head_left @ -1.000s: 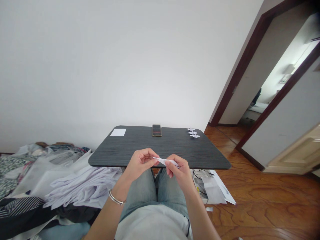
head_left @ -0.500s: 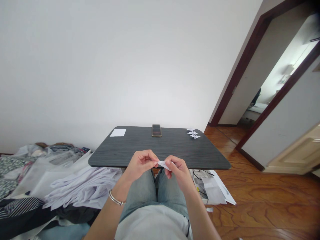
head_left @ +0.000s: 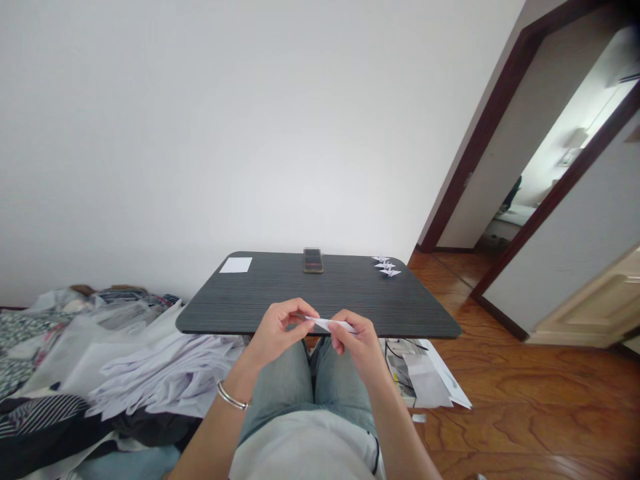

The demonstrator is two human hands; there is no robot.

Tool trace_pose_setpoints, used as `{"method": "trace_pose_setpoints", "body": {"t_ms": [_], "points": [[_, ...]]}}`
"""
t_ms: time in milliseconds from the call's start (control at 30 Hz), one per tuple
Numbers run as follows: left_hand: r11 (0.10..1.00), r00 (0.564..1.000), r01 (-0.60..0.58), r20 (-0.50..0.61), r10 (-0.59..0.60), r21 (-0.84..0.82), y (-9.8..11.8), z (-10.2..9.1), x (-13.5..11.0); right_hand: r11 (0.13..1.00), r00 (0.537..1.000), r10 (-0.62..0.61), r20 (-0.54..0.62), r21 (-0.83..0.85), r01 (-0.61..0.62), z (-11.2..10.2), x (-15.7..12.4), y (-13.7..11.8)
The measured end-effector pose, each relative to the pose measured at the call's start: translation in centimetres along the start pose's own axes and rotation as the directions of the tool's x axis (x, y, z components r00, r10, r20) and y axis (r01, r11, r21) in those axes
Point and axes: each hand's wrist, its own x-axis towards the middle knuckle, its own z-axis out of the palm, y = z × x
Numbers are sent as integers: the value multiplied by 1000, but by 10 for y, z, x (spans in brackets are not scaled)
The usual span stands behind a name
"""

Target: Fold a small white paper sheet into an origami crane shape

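Observation:
A small piece of folded white paper (head_left: 323, 323), long and pointed, is held over the near edge of the dark table (head_left: 280, 293). My right hand (head_left: 354, 337) pinches its right part between thumb and fingers. At the pointed left end, my left hand (head_left: 283, 327) has thumb and index finger closed about the tip. The fingers partly hide the folds. Several folded white paper cranes (head_left: 388, 272) stand in a group at the table's far right. A stack or sheet of white square paper (head_left: 236, 265) lies at the far left.
A phone (head_left: 313, 261) rests at the table's back, near the wall. Heaped clothes and fabric (head_left: 165, 367) lie to the left. Below the table's right side are papers and cables (head_left: 425, 377), beside the wooden floor (head_left: 520, 400). A doorway opens at the right.
The folded paper has shifted slightly left and turned flatter, so more of its length shows. My left fingertips have parted a little around its tip. Everything on the table stays put.

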Motion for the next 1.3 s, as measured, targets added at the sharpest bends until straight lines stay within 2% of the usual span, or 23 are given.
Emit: {"method": "trace_pose_setpoints", "body": {"t_ms": [133, 300, 500, 867, 1300], "points": [[993, 996, 84, -11, -85, -87, 1, 4, 1, 998, 999, -44, -16, -40, 43, 1, -1, 0], [954, 972, 221, -39, -233, -202, 2, 14, 2, 988, 995, -99, -28, -120, 95, 2, -1, 4], [916, 954, 275, -38, -298, -294, 2, 18, 2, 978, 991, -133, -18, -165, 128, 2, 0, 6], [928, 949, 282, -70, -307, -242, 0, 17, 3, 975, 992, -124, -19, -188, 118, 3, 0, 9], [972, 971, 208, -99, -219, -110, -4, 15, 4, 987, 998, -60, -25, -152, 56, 5, -1, 4]]}}
